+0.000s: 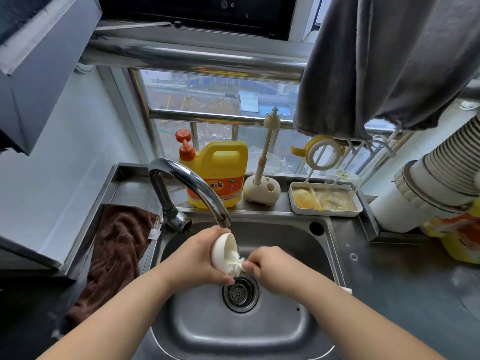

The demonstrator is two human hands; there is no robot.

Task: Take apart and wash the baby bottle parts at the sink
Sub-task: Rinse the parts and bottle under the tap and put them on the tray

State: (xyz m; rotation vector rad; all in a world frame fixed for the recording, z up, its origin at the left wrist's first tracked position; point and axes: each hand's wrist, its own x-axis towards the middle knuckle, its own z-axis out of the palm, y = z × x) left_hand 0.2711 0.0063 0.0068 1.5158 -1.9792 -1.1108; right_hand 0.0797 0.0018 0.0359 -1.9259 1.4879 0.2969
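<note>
Over the steel sink, just under the tap spout, my left hand grips a white round cap-like bottle part. My right hand holds a white brush by its handle, and the bristles are pushed into the part's open side. The handle's end sticks out past my right wrist. On a white tray at the back right lie a clear bottle, a yellow part and a thin brush. A yellow-and-white handled ring hangs above the tray.
The drain strainer is directly under my hands. A yellow detergent jug and a long brush in a white stand are on the back ledge. A brown towel drapes at left. A grey cloth hangs top right.
</note>
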